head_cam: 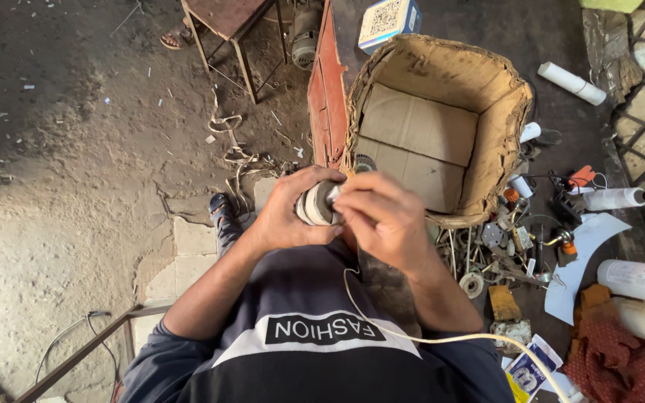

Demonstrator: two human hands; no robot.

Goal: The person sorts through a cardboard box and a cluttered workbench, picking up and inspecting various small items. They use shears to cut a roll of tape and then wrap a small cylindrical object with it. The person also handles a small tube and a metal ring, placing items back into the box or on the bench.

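My left hand [287, 211] wraps around a small round grey-white cylindrical part [315, 204], holding it in front of my chest. My right hand [387, 219] is closed over the part's right end, fingertips pinched on it. A cream cord [412, 336] runs from beneath my right hand down across my dark shirt toward the lower right. What lies under my right fingers is hidden.
A worn open cardboard box [502, 127] stands just beyond my hands on a dark workbench. Small metal parts and tools [509, 239] clutter its right side, with white tubes [640, 280], a red cloth [614, 351] and a red board [326, 97]. Dirt floor lies left.
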